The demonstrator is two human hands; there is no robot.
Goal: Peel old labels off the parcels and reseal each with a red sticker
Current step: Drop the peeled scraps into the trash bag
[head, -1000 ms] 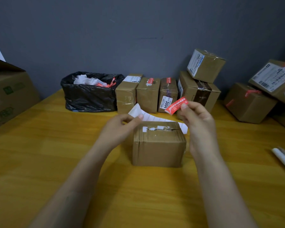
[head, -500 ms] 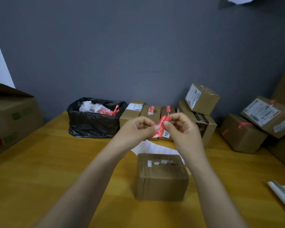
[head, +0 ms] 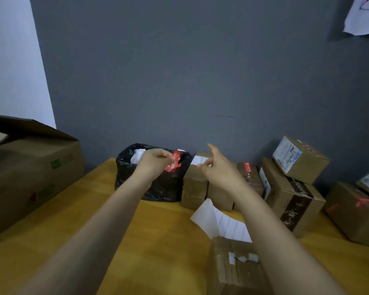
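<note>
Eight parcels (head: 232, 273): one bottom centre, three in a row mid-frame, two stacked right of those, two at right edge. One big carton (head: 30, 177), left. One black bag (head: 168, 188), centre. Two white sheets (head: 222, 222): lower centre, upper right. Two hands: left hand (head: 156, 162), right hand (head: 219, 173).

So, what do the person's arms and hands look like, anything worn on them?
Both forearms are bare, with no sleeves in view. The left hand and right hand wear no gloves. No watch, ring or bracelet shows, though the picture is slightly blurred.
</note>
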